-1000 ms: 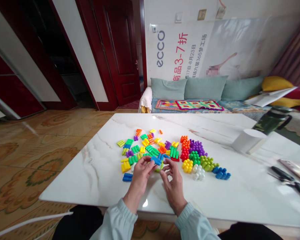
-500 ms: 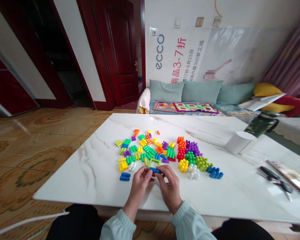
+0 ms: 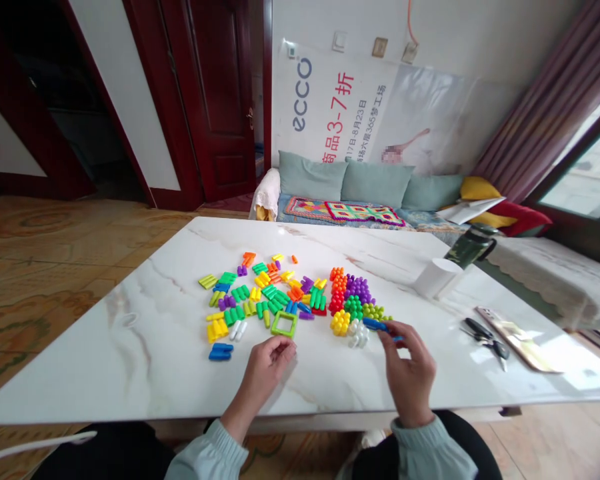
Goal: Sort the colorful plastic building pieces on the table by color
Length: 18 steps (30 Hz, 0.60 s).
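- Right hand (image 3: 411,367) grips 1 blue piece (image 3: 374,325); its long axis points left from these fingers, beside white cluster (image 3: 359,333).
- Left hand (image 3: 266,365) is farther, fingers closed, near 1 green frame (image 3: 295,325).

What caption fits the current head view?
Right hand holding a blue block beside white bead clusters; left hand near a lime-green square frame.

Daylight, fairly bright, from window (image 3: 587,190) at far right. Left side dimmer, doorway (image 3: 75,127) near-black. Glossy tabletop (image 3: 155,373) shows pale glare; faint soft shadow beside left hand (image 3: 273,357). Wide-angle stretch, leaning verticals, soft edges. Poster (image 3: 360,113) has pixelated patch.
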Each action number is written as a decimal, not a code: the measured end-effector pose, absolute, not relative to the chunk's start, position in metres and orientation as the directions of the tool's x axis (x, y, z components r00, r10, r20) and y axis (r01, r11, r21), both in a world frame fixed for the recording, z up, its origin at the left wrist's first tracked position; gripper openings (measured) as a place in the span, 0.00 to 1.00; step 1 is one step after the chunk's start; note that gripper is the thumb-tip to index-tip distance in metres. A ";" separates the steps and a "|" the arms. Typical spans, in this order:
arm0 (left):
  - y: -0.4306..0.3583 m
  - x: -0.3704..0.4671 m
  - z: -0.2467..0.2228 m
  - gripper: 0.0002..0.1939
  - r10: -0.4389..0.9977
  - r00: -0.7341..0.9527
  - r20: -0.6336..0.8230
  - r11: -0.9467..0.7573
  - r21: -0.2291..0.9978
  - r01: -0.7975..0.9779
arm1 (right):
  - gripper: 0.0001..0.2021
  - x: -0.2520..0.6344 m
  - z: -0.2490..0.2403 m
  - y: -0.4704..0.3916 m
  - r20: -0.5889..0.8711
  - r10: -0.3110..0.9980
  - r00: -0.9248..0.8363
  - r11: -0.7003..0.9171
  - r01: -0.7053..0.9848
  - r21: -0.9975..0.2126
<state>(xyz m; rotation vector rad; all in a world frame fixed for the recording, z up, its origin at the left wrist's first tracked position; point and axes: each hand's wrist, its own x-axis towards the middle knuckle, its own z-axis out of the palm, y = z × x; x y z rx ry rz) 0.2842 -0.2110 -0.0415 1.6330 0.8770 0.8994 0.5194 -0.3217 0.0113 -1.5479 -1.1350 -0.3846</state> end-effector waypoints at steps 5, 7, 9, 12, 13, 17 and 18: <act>-0.212 0.284 -0.039 0.15 0.879 0.458 0.128 -0.201 0.973 0.113 | 0.09 0.572 0.022 -0.329 0.788 0.492 0.370 -0.169 0.929 -0.330; -0.212 0.285 -0.039 0.15 0.879 0.460 0.127 -0.200 0.973 0.114 | 0.10 0.582 0.018 -0.327 0.777 0.562 0.284 -0.197 0.958 -0.208; -0.211 0.285 -0.040 0.15 0.878 0.461 0.126 -0.200 0.973 0.115 | 0.10 0.586 0.013 -0.325 0.751 0.623 0.220 -0.197 0.973 -0.122; -0.210 0.286 -0.042 0.14 0.880 0.460 0.122 -0.198 0.973 0.121 | 0.10 0.585 0.008 -0.323 0.698 0.686 0.207 -0.233 0.971 -0.058; -0.210 0.286 -0.042 0.15 0.879 0.460 0.122 -0.199 0.972 0.123 | 0.10 0.583 0.006 -0.323 0.684 0.697 0.214 -0.253 0.966 -0.045; -0.210 0.286 -0.044 0.14 0.879 0.460 0.122 -0.203 0.971 0.129 | 0.10 0.580 0.005 -0.321 0.650 0.722 0.238 -0.296 0.955 -0.021; -0.210 0.286 -0.044 0.14 0.880 0.460 0.123 -0.203 0.970 0.130 | 0.10 0.580 0.005 -0.320 0.640 0.729 0.242 -0.300 0.954 -0.018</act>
